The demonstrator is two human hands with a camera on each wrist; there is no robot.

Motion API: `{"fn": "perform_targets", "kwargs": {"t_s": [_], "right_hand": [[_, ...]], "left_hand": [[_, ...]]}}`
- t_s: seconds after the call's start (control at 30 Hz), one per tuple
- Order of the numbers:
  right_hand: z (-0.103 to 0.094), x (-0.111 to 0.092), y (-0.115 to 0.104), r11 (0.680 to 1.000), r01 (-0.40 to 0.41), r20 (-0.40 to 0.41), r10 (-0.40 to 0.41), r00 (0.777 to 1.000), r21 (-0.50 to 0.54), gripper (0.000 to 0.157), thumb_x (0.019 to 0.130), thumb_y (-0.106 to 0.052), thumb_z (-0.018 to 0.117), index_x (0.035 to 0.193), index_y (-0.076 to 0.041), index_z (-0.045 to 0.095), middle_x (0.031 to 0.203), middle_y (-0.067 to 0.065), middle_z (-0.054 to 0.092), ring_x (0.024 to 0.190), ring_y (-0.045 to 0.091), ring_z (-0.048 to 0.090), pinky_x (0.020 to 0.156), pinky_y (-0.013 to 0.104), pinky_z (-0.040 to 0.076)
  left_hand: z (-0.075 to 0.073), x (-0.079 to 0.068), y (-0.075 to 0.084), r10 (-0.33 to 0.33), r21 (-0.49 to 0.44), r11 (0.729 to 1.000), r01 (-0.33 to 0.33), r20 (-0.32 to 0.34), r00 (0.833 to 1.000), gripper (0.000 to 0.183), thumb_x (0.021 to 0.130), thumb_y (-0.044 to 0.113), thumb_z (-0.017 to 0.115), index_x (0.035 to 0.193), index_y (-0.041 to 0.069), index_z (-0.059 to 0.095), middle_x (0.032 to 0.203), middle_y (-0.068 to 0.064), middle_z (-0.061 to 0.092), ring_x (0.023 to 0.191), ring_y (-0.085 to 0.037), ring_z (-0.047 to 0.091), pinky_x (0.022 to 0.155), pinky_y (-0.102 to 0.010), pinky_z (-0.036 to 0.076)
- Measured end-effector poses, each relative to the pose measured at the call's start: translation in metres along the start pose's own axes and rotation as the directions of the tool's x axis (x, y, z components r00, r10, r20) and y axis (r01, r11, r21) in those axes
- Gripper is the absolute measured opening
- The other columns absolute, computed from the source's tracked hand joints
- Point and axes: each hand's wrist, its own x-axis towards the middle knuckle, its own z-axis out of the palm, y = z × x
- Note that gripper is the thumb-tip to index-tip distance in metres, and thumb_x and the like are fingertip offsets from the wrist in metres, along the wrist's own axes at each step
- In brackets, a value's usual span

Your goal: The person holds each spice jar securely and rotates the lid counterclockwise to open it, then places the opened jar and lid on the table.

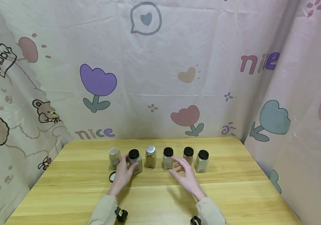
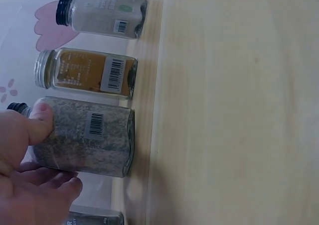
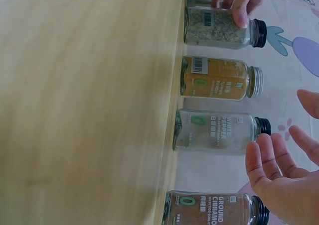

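My left hand (image 1: 123,175) holds a square glass spice jar (image 2: 82,135) with a black lid and greyish flaky contents. Its thumb lies against the jar's face, the fingers along the far side. Just left of it stands a jar (image 1: 114,157) without its dark lid, and a black lid (image 1: 112,177) lies upturned in front. My right hand (image 3: 286,172) hovers with spread, slightly bent fingers before two black-lidded jars, holding nothing. One is a white pepper jar (image 3: 217,130); the other is a ground cinnamon jar (image 3: 209,209).
Between the hands stands a silver-lidded jar of yellow-brown powder (image 1: 150,157). A black-lidded jar of pale contents (image 1: 202,161) ends the row at the right. The jars stand along the back of a wooden table (image 1: 155,203), before a patterned curtain (image 1: 146,62).
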Motion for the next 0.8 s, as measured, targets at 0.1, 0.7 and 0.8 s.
{"fn": "perform_targets", "kwargs": {"t_s": [0.1,0.7,0.8], "right_hand": [[0.000,0.000,0.000,1.000,-0.005,0.002,0.005,1.000,0.000,0.050,0.087,-0.010,0.078,0.134,-0.007,0.062,0.127,0.016,0.063,0.104,0.026,0.059,0.088,0.025,0.056],[0.003,-0.001,-0.003,0.998,0.014,0.057,-0.017,0.998,0.054,0.056,0.087,-0.011,0.077,0.137,0.001,0.056,0.136,0.021,0.059,0.117,0.033,0.058,0.104,0.045,0.055],[0.004,-0.001,-0.005,0.998,0.018,0.062,-0.022,0.998,0.066,0.056,0.086,-0.010,0.078,0.137,0.002,0.056,0.137,0.022,0.059,0.121,0.037,0.058,0.107,0.045,0.054]], "left_hand": [[0.000,-0.004,0.001,0.007,-0.009,1.000,-0.007,-0.007,1.000,0.057,0.097,0.014,0.067,0.139,-0.013,0.041,0.134,-0.036,0.056,0.130,-0.051,0.052,0.112,-0.060,0.046],[0.009,-0.030,0.012,0.003,-0.164,0.986,0.006,0.053,0.999,0.058,0.085,0.010,0.079,0.132,-0.010,0.052,0.132,-0.030,0.061,0.124,-0.046,0.060,0.109,-0.055,0.049],[0.013,-0.032,0.015,-0.002,-0.201,0.979,0.016,0.072,0.997,0.060,0.083,0.010,0.081,0.132,-0.008,0.053,0.133,-0.028,0.062,0.125,-0.045,0.060,0.110,-0.054,0.048]]}}
